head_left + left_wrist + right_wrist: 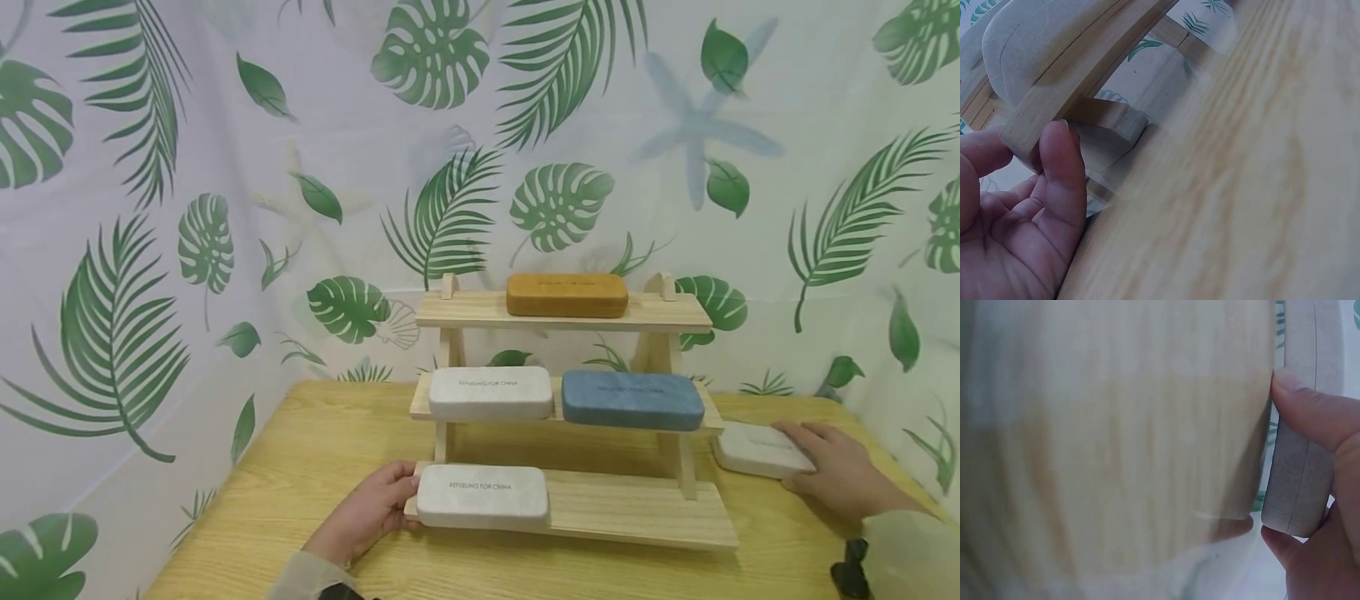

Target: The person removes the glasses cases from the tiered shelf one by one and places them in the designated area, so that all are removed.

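Note:
A three-tier wooden display stand [637,512] stands on the table. My left hand [375,504] pinches the left end of its bottom shelf, and the left wrist view shows thumb and fingers on the board end [1054,115]. Beside those fingers, a white glasses case [482,500] with dark lettering lies on that shelf. At the stand's right side, my right hand [840,467] grips the right end of another white glasses case [757,450]. In the right wrist view, thumb and fingers hold this case [1300,469] by its edges, close above the tabletop; contact with the table is unclear.
The middle shelf bears a white glasses case [491,393] on the left and a blue one [632,402] on the right. An orange glasses case [567,296] sits on the top shelf. Behind the wooden table [300,450] hangs a leaf-patterned cloth [315,100].

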Tool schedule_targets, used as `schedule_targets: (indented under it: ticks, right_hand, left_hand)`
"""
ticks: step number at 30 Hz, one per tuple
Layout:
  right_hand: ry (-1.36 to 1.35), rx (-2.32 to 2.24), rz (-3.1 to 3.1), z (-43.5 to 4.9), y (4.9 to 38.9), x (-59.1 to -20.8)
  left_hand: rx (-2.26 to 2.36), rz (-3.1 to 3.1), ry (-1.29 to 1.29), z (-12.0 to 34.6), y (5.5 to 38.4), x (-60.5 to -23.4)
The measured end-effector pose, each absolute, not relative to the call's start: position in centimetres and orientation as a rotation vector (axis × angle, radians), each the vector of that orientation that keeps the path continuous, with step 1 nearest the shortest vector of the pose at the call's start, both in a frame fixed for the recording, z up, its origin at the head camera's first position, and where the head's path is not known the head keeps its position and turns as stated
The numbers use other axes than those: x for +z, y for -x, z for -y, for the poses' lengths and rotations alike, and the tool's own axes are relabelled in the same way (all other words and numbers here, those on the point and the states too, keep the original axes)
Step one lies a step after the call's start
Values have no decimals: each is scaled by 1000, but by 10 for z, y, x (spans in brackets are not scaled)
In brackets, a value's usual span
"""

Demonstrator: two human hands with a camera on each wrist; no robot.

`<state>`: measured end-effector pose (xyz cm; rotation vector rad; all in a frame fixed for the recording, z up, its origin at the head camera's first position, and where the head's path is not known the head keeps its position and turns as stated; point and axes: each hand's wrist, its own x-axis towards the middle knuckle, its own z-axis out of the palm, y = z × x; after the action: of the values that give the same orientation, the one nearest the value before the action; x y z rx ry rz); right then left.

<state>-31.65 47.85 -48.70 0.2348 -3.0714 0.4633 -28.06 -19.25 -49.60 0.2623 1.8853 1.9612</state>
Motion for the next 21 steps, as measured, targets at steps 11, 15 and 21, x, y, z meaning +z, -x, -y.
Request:
schedule_targets:
  ticks: [11,15,21]
  right_hand:
    - [-310,406,3093,-467,315,-484]
    - [-313,405,3088,-466,314,-483]
    - [-314,452,3064,-467,310,-485]
  left_hand:
    - [1957,-1882,-265,193,281,-497]
    - [1954,-1884,-265,194,280,-496]
    - [1954,-1888,-268,193,281,-496]
